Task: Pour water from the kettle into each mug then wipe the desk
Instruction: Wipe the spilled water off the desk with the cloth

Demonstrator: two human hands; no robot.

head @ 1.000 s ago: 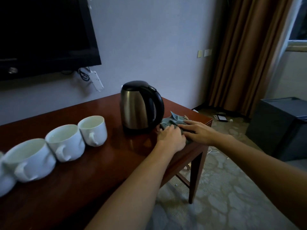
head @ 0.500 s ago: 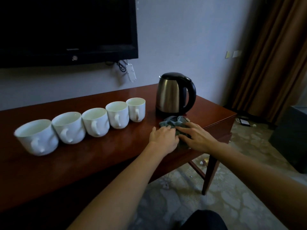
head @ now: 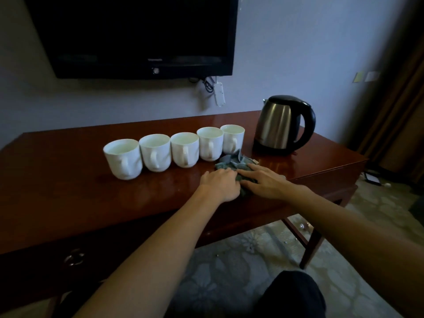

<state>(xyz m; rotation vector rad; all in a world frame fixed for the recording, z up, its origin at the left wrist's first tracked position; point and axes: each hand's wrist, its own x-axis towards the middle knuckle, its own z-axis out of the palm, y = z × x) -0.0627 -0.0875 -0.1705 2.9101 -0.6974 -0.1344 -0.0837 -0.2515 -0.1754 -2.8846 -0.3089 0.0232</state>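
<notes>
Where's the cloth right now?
In the head view the cloth lies on the desk under both hands, just in front of the rightmost mug and left of the kettle.

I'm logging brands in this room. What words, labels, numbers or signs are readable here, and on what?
None can be read.
TV: a small mark on the lower bezel, too small and blurred to read.
Kettle: no label visible.
Mugs: plain white, no print.
Wall plates: no legible text.
</notes>
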